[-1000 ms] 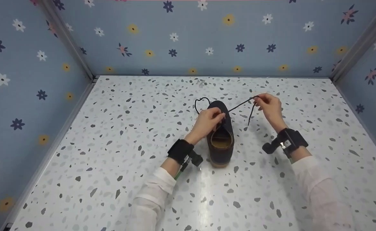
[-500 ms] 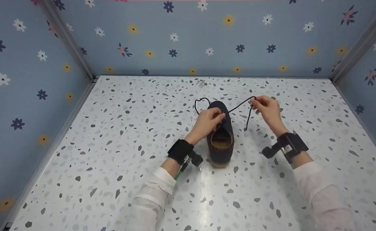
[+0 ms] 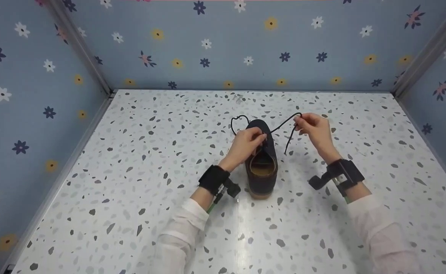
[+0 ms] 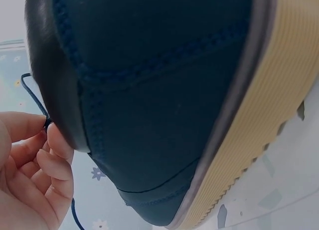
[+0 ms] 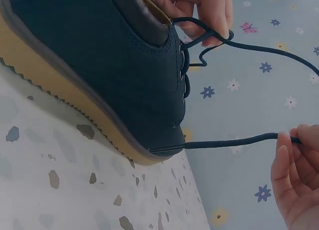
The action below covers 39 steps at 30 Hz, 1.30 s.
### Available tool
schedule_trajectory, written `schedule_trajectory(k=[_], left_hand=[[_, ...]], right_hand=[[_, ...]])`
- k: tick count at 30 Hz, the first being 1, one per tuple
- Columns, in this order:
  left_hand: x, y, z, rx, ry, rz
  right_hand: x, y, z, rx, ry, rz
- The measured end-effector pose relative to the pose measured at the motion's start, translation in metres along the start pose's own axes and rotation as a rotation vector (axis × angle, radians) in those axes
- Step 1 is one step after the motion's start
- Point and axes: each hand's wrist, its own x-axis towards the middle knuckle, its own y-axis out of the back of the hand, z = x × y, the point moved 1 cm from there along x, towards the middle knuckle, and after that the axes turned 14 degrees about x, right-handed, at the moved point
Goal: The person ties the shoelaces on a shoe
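Observation:
A dark navy shoe (image 3: pixel 262 182) with a tan ridged sole (image 4: pixel 279 90) stands on the speckled surface, toe pointing away. My left hand (image 3: pixel 245 144) is over its lacing and pinches the dark shoelace (image 4: pixel 35 96) between thumb and fingers. Out to the right of the shoe, my right hand (image 3: pixel 316 131) pinches the other length of shoelace (image 3: pixel 283 122), whose loose tip hangs below the fingers. In the right wrist view, the right hand (image 5: pixel 301 182) holds that end while the left hand (image 5: pixel 212 10) stays at the eyelets.
A curved loop of lace (image 3: pixel 233 123) lies left of the shoe's toe. Blue flowered panels (image 3: pixel 223 49) wall the white speckled tabletop (image 3: pixel 139 213) at the back and both sides. Both wrists wear black camera bands (image 3: pixel 346 175).
My right hand has moved left and slightly down toward the shoe, its lace bending and the hanging tip shifting left. The left hand and the shoe have stayed in place.

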Motion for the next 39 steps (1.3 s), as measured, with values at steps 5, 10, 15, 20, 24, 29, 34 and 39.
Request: schedule_trajectory(k=[5, 10, 15, 20, 24, 29, 34, 39], left_hand=[[0.0, 0.0, 0.0, 0.003, 0.005, 0.001], [-0.001, 0.0, -0.001, 0.011, 0.002, -0.003], [-0.001, 0.0, 0.0, 0.013, 0.01, -0.002], [0.0, 0.0, 0.0, 0.008, 0.011, 0.001], [0.0, 0.0, 0.0, -0.001, 0.016, 0.001], [0.001, 0.0, 0.0, -0.001, 0.016, 0.003], [0.0, -0.001, 0.0, -0.003, 0.021, 0.002], [0.0, -0.001, 0.0, -0.003, 0.01, 0.0]], right_hand=[[-0.003, -0.001, -0.001, 0.128, -0.018, -0.007], [0.007, 0.014, 0.028, 0.281, -0.052, -0.025], [-0.006, -0.002, 0.007, 0.337, -0.034, -0.054], [0.013, 0.02, 0.046, 0.313, -0.04, -0.028], [0.019, 0.027, 0.056, 0.325, -0.024, -0.03], [0.006, 0.009, 0.029, 0.404, -0.018, -0.017], [0.003, 0.004, 0.028, 0.414, 0.006, -0.024], [0.002, 0.004, 0.028, 0.379, 0.009, -0.006]])
